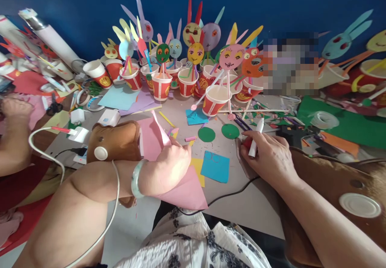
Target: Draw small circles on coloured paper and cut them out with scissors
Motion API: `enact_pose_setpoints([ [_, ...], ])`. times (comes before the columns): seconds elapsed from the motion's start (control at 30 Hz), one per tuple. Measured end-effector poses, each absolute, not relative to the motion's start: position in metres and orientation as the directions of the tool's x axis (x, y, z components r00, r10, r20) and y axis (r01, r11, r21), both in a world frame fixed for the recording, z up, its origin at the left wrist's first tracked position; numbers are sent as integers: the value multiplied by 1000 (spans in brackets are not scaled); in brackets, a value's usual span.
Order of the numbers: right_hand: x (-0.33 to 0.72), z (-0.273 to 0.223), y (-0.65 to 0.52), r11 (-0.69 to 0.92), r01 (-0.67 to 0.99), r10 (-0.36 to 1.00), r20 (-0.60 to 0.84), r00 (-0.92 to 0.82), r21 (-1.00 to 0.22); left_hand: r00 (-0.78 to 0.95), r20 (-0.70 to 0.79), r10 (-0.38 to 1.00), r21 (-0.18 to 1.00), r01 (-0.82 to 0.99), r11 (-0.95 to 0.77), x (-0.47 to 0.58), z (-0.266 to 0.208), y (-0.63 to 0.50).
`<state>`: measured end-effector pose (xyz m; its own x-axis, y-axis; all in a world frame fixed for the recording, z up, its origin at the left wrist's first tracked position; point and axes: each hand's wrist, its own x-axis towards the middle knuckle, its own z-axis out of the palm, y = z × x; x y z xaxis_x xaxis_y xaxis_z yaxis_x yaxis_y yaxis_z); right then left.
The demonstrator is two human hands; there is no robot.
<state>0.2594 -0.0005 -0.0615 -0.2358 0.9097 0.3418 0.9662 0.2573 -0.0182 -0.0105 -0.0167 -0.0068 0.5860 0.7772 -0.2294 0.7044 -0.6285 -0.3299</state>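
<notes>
My left hand [169,165], with a pale bangle on its wrist, is closed at the raised edge of a sheet of pink paper [149,137]; its fingertips are partly hidden. Another piece of pink paper [189,187] spreads below that hand. My right hand [273,155] grips a white marker [257,137], tilted upright above the table. Between the hands lie a blue paper square [215,166] with drawn circle outlines and a yellow piece of paper [198,170]. Two green paper circles [206,134] sit just beyond.
Red-and-white paper cups [161,87] with several rabbit-eared paper faces [231,57] stand along the blue wall. Brown bags lie at left [116,139] and right [325,179]. Paper scraps [277,117] litter the right side. A white cable [114,203] crosses my left arm. Another person's hand [16,109] is at far left.
</notes>
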Motion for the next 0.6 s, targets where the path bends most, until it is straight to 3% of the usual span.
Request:
enact_pose_setpoints([
  [0.33,260,-64,0,270,962,901,360,-241,-31,595,-309,742,-404,624,-669,-9,-7,-15],
  [0.6,257,-59,-2,239,969,933,294,-208,-71,609,-310,731,-360,636,-683,-5,-4,-25],
])
